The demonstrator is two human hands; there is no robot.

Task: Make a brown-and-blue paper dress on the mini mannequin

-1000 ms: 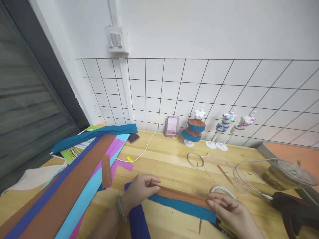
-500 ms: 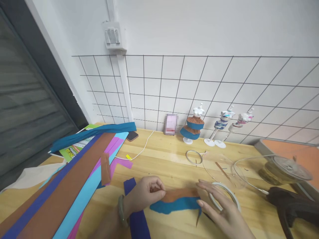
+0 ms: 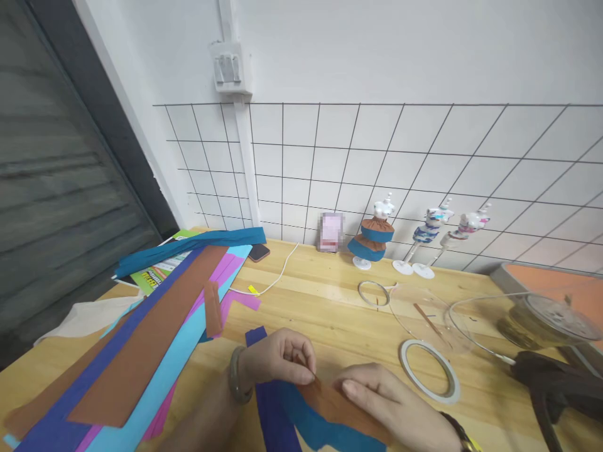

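Between my hands is a brown and blue paper strip [image 3: 336,411], crepe-like, its brown edge on top and the blue band below. My left hand [image 3: 282,358] pinches the strip's left end, where the brown edge bunches up. Thumb and fingers of my right hand [image 3: 377,398] close on the brown edge further right. Beneath the left wrist lies a dark blue strip [image 3: 271,408]. Further back stands a small white dress form [image 3: 384,210] wearing a tiered brown and blue skirt [image 3: 370,248].
Long coloured paper strips [image 3: 155,339] are piled at the left, near a phone [image 3: 259,252]. At the right are a roll of tape [image 3: 429,370], a thin ring [image 3: 374,294], a clear spool [image 3: 549,320] and a black corded tool [image 3: 556,383]. Two more dress forms [image 3: 433,229] stand by the wall.
My right hand has moved left and closed on the strip's brown edge, having been spread at its right end. The strip now slants down to the right. The whole view has shifted slightly.
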